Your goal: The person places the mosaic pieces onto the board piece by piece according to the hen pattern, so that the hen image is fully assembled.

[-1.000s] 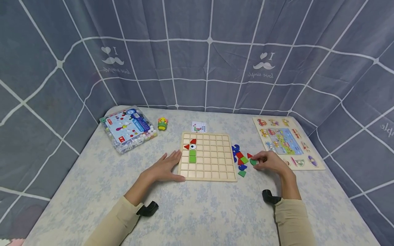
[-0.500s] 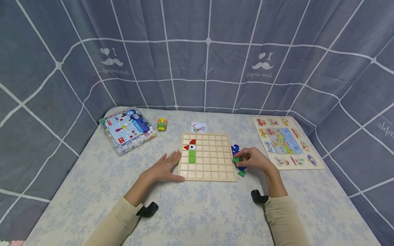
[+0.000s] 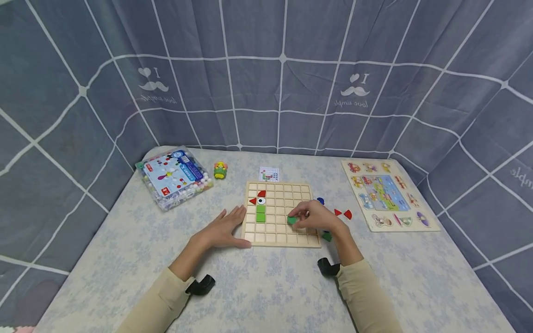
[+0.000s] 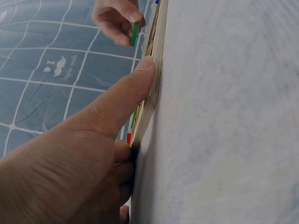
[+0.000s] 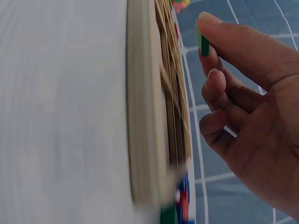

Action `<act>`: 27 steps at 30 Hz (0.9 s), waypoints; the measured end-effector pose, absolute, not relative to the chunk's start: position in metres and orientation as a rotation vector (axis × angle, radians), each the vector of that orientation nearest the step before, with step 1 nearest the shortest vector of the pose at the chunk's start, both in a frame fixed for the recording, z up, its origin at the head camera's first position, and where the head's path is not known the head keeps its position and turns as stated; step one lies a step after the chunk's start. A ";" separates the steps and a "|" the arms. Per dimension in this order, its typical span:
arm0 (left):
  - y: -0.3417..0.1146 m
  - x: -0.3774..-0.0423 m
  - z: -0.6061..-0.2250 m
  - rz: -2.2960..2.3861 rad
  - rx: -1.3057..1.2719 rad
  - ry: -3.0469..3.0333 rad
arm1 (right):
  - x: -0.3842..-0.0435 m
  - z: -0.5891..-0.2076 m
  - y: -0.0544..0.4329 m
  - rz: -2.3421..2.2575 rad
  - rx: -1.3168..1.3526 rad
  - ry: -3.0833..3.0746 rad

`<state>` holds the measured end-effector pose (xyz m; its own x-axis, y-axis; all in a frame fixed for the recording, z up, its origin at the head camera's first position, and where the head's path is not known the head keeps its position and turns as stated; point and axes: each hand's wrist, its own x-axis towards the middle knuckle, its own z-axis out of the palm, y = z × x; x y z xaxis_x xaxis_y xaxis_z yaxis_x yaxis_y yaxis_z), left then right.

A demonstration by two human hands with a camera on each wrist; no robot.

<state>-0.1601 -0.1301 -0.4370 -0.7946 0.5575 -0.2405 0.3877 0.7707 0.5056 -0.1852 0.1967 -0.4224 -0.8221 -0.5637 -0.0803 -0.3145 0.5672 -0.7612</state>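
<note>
The wooden grid board (image 3: pixel 275 237) lies in the middle of the table. Along its left side rests my left hand (image 3: pixel 222 229), fingers straight at the edge and thumb at the near corner. Over the board's right half, my right hand (image 3: pixel 315 216) pinches a green tile (image 3: pixel 292 220) between thumb and fingertips; in the right wrist view the thin tile (image 5: pixel 204 44) is held above the board. Cells at the board's left hold a red quarter-round tile (image 3: pixel 261 194), a red triangle (image 3: pixel 252 201), an eye tile (image 3: pixel 261 201) and two green squares (image 3: pixel 260 213).
Right of the board lie loose red pieces (image 3: pixel 347 214), a blue piece (image 3: pixel 320 200) and a green piece (image 3: pixel 326 237), others hidden under my right hand. A pattern card (image 3: pixel 269 174), toy figure (image 3: pixel 220 170), bead box (image 3: pixel 175 178) and picture puzzle (image 3: pixel 416 224) stand around.
My right hand has carried the green tile leftward from the loose pieces to over the board. The left hand has stayed at the board's left edge.
</note>
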 end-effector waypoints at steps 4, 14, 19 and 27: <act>-0.130 -0.161 -0.437 0.626 0.722 2.586 | -0.186 -0.420 0.177 -1.100 -0.753 2.469; -0.129 -0.159 -0.438 0.610 0.700 2.591 | -0.185 -0.423 0.132 -1.089 -0.778 2.443; -0.129 -0.159 -0.439 0.606 0.694 2.590 | -0.186 -0.427 0.114 -1.060 -0.818 2.471; -0.129 -0.159 -0.436 0.614 0.706 2.582 | -0.187 -0.436 0.106 -1.035 -0.810 2.470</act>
<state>-0.1588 -0.1291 -0.4365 -0.7957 0.5510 -0.2514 0.3787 0.7766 0.5034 -0.1870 0.1059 -0.4357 -0.7788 -0.6207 -0.0900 -0.3713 0.5719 -0.7315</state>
